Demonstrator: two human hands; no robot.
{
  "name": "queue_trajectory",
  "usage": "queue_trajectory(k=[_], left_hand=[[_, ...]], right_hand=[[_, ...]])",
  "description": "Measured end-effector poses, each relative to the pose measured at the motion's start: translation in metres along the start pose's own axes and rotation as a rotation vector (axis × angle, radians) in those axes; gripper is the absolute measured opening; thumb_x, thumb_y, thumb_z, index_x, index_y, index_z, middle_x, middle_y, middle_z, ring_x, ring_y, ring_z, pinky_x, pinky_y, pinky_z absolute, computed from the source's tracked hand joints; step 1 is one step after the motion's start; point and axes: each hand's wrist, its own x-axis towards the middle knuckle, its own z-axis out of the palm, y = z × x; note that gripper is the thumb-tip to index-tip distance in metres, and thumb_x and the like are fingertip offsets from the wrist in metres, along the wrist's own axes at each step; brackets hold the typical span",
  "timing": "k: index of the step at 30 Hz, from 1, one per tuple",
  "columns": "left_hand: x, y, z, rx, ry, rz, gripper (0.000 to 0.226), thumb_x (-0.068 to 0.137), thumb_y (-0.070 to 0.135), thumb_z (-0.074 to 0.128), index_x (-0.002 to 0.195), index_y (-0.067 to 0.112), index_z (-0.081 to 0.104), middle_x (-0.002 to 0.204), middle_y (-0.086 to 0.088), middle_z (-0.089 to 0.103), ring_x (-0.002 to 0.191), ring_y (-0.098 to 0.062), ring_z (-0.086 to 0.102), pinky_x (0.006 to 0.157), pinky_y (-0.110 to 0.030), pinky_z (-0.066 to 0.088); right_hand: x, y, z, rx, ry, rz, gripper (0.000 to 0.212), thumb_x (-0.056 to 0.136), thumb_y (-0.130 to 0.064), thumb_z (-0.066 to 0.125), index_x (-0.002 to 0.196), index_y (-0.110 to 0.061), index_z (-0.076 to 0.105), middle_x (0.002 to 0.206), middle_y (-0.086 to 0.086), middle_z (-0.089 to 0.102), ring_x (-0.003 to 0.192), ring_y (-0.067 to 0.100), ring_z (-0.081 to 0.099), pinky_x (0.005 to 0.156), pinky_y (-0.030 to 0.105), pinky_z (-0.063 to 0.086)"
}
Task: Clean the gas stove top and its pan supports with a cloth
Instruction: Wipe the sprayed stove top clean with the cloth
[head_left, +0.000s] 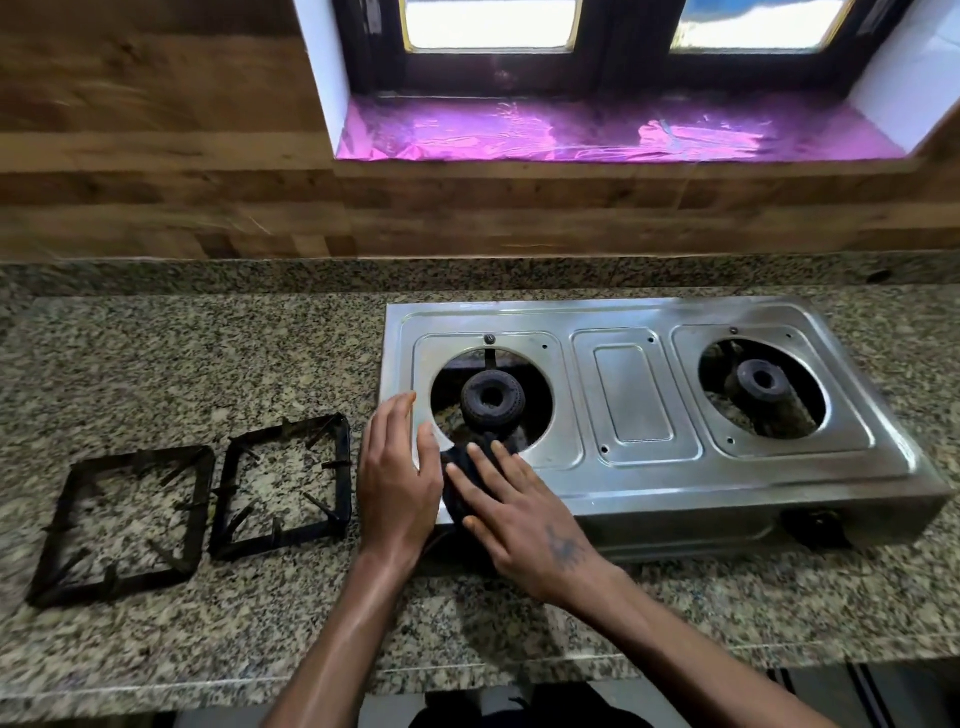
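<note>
Directly under right fingers (485, 465): cloth (457, 486).

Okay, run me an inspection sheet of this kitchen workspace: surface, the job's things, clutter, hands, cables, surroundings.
Surface: speckled granite counter.
Job's things: steel two-burner gas stove with both burners uncovered; two black pan supports lie side by side on the counter left of the stove; dark cloth on the stove's front left corner.
Clutter: nothing seen.
Hands: left hand lies flat on the stove's left edge, fingers straight; right hand presses the cloth with straight fingers, no curled grip.
Cables: nothing seen.
Surroundings: wood-look wall; window with a shiny purple-lined sill behind the stove.
</note>
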Motion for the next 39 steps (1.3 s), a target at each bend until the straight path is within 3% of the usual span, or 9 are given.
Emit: queue_trajectory(k=[2,5,7,10,13,17,26,35,39], left_hand=[[-0.011,0.005,-0.007,0.006,0.024,0.020,0.038,0.097,0.022,0.042,0.132,0.011,0.054,0.134,-0.003,0.056,0.126,-0.017,0.048,0.104,-0.030,0.039],[-0.030,0.011,-0.013,0.043,-0.019,0.054,0.039,0.096,0.019,0.040,0.131,0.012,0.056,0.133,-0.002,0.057,0.125,-0.017,0.050,0.105,-0.028,0.038],[-0.044,0.017,-0.009,0.129,-0.126,0.079,0.045,0.097,0.029,0.035,0.132,0.011,0.057,0.136,-0.004,0.057,0.127,-0.018,0.051,0.108,-0.025,0.035],[-0.066,0.024,0.009,0.409,-0.326,0.113,0.069,0.098,0.050,0.024,0.146,0.003,0.041,0.154,-0.014,0.036,0.145,-0.027,0.031,0.122,-0.035,0.016],[-0.066,0.027,0.024,0.495,-0.386,0.021,0.081,0.096,0.057,0.014,0.153,-0.001,0.014,0.161,-0.018,0.006,0.151,-0.028,0.003,0.121,-0.040,0.001],[-0.025,0.016,0.025,0.499,-0.424,-0.095,0.070,0.101,0.047,0.014,0.154,0.006,-0.008,0.161,-0.012,-0.016,0.149,-0.022,-0.016,0.122,-0.039,-0.007],[0.058,-0.010,0.035,0.588,-0.504,-0.010,0.063,0.105,0.033,0.021,0.154,0.008,-0.010,0.162,-0.010,-0.016,0.150,-0.020,-0.013,0.123,-0.038,-0.006],[0.025,-0.014,0.020,0.577,-0.469,0.034,0.063,0.104,0.037,0.019,0.155,0.009,-0.006,0.163,-0.007,-0.011,0.150,-0.017,-0.009,0.123,-0.035,-0.005],[0.060,-0.019,0.037,0.577,-0.454,0.038,0.064,0.104,0.035,0.023,0.155,0.008,-0.005,0.163,-0.009,-0.009,0.151,-0.018,-0.008,0.123,-0.037,-0.004]], right_hand=[[0.019,-0.008,-0.005,0.087,-0.043,-0.080,0.061,0.099,-0.049,0.022,0.157,-0.032,0.020,0.167,0.005,0.012,0.154,0.027,0.003,0.125,0.040,0.003],[0.035,-0.004,-0.021,0.410,-0.015,-0.065,0.046,0.103,-0.035,0.039,0.147,-0.026,0.047,0.159,0.005,0.035,0.150,0.021,0.024,0.123,0.037,0.020],[0.031,0.010,-0.031,0.568,0.187,0.047,0.035,0.098,-0.026,0.049,0.130,-0.020,0.064,0.143,0.000,0.058,0.136,0.013,0.047,0.114,0.036,0.038],[0.014,0.037,-0.033,0.479,0.404,0.203,0.024,0.092,-0.019,0.056,0.110,-0.019,0.073,0.113,-0.005,0.073,0.107,0.014,0.066,0.092,0.036,0.053],[0.002,0.053,-0.023,0.268,0.391,0.224,0.019,0.089,-0.015,0.062,0.104,-0.018,0.073,0.110,-0.001,0.069,0.105,0.020,0.062,0.089,0.034,0.050],[0.001,0.054,-0.015,0.141,0.393,0.176,0.017,0.088,-0.021,0.062,0.102,-0.020,0.070,0.106,-0.003,0.065,0.102,0.022,0.057,0.085,0.038,0.049],[0.003,0.050,-0.021,0.135,0.352,0.206,0.023,0.090,-0.024,0.057,0.109,-0.020,0.069,0.106,-0.004,0.063,0.105,0.021,0.053,0.086,0.039,0.048],[0.002,0.051,-0.017,0.149,0.371,0.225,0.024,0.092,-0.027,0.053,0.111,-0.023,0.067,0.110,-0.006,0.062,0.107,0.020,0.052,0.087,0.038,0.047],[0.003,0.051,-0.014,0.128,0.398,0.223,0.022,0.091,-0.025,0.056,0.108,-0.022,0.069,0.110,-0.006,0.062,0.107,0.020,0.051,0.086,0.036,0.045]])
